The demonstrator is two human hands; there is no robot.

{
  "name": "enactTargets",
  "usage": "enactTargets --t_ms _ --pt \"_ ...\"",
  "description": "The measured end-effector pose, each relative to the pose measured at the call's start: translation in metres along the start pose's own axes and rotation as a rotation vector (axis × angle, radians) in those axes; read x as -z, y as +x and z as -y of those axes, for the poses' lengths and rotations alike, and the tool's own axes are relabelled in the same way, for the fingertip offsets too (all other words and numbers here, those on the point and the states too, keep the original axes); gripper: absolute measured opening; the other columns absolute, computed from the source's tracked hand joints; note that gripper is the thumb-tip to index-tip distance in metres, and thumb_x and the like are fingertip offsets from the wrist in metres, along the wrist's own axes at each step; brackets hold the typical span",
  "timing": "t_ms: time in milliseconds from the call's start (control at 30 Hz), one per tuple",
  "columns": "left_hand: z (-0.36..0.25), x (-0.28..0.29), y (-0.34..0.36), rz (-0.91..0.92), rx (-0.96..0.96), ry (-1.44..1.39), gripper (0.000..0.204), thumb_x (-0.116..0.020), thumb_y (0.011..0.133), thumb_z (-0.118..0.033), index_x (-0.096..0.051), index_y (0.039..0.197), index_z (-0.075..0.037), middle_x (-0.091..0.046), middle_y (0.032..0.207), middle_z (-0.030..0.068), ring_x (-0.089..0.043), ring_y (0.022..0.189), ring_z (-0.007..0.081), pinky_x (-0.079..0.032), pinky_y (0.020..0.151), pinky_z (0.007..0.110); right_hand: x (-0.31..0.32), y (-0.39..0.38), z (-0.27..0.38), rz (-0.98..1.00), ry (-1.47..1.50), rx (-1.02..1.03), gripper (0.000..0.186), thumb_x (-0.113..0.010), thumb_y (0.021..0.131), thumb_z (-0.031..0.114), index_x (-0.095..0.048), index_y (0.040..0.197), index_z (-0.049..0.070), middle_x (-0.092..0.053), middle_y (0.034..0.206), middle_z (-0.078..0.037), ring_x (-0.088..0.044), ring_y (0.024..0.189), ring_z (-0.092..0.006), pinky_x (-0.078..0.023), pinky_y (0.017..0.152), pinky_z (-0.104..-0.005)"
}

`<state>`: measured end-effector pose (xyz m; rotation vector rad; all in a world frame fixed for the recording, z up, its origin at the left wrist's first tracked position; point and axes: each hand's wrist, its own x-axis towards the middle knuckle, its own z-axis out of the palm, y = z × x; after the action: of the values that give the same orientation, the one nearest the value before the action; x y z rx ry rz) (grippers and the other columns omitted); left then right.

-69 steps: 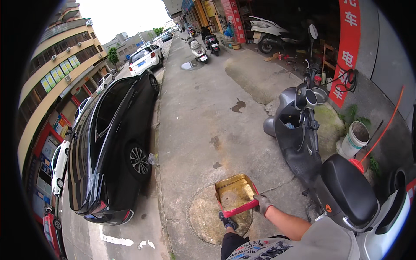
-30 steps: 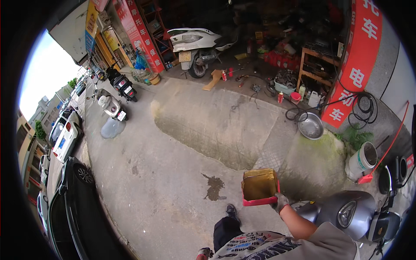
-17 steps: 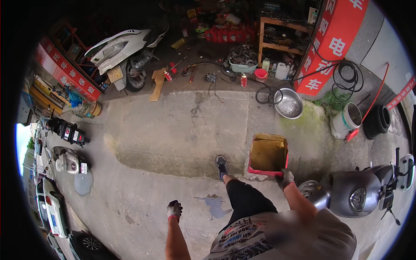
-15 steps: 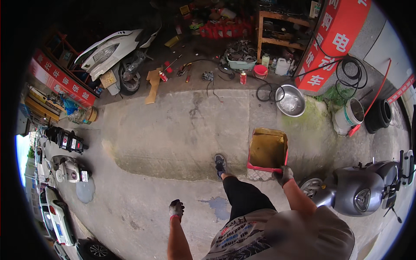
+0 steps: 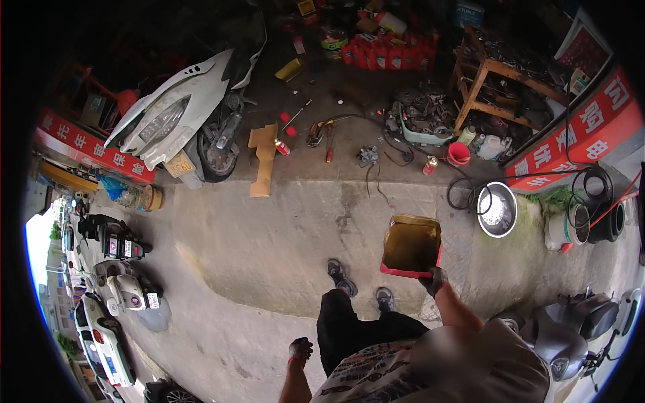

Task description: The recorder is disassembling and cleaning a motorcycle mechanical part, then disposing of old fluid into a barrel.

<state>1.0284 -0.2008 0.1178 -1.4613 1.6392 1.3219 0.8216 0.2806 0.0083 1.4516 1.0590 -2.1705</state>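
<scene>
Red tray (image 5: pixel 402 272) now nearer the workshop (image 5: pixel 329 91), right shoe (image 5: pixel 385 299) newly in view.

A squarish, open-topped box (image 5: pixel 405 273) with red outer sides, a dull golden-brown inside and a slightly uneven rim (the material is too unclear to name) is held with its mouth facing up, its near right corner in the person's dark-gloved right hand (image 5: pixel 437 281).

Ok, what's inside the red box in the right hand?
Inside the red box, yellowish-brown walls and bottom show; no loose item is discernible. The near wall hides its inner face.
</scene>
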Motion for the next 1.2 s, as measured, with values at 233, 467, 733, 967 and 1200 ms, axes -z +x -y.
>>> enactTargets --t_ms 233,467,733,967,1200 --pt "-0.144 0.063 0.105 0.147 -0.011 0.203 0.024 -0.050 0.084 -0.021 -0.064 0.076 -0.004 -0.059 0.060 0.0113 -0.048 0.043 0.0176 -0.039 0.042 0.032 -0.117 0.005 0.022 -0.051 -0.466 0.314 0.016 -0.063 0.081 0.013 -0.064 0.096 0.007 -0.066 0.092 -0.010 -0.065 0.085 -0.0234 -0.058 0.076 -0.0390" --pt "-0.386 0.091 0.200 0.165 -0.203 0.226 0.020 -0.051 0.089 -0.023 -0.063 0.097 -0.008 -0.061 0.068 0.0084 -0.050 0.045 0.0167 -0.038 0.037 0.031 -0.194 -0.054 0.053 -0.152 -0.331 0.328 0.015 -0.074 0.075 0.013 -0.066 0.085 0.005 -0.066 0.075 0.000 -0.062 0.071 -0.0117 -0.052 0.064 -0.0288" --pt "-0.555 0.006 0.213 0.211 -0.413 0.249 0.023 -0.053 0.094 -0.018 -0.057 0.116 -0.012 -0.065 0.082 0.0083 -0.054 0.049 0.0145 -0.039 0.037 0.028 -0.132 -0.060 0.052 -0.482 -0.469 0.283 0.020 -0.060 0.084 0.022 -0.066 0.092 0.004 -0.064 0.076 -0.008 -0.064 0.071 -0.0230 -0.055 0.065 -0.0351" --pt "-0.523 -0.048 0.126 0.220 -0.364 0.579 0.021 -0.053 0.095 -0.015 -0.057 0.115 -0.011 -0.067 0.084 0.0090 -0.056 0.051 0.0139 -0.040 0.037 0.028 -0.042 -0.001 0.032 -0.699 -1.167 0.299 0.019 -0.066 0.072 0.025 -0.062 0.066 0.008 -0.060 0.059 -0.013 -0.058 0.057 -0.0201 -0.043 0.052 -0.0388" --pt "-0.447 -0.190 0.050 0.201 -0.232 0.667 0.023 -0.052 0.096 -0.017 -0.056 0.116 -0.008 -0.067 0.086 0.0101 -0.056 0.051 0.0153 -0.042 0.039 0.030 0.178 0.050 0.021 -0.615 -0.075 0.590 0.020 -0.051 0.083 0.021 -0.062 0.096 0.011 -0.064 0.076 -0.001 -0.060 0.076 -0.0186 -0.049 0.077 -0.0330"
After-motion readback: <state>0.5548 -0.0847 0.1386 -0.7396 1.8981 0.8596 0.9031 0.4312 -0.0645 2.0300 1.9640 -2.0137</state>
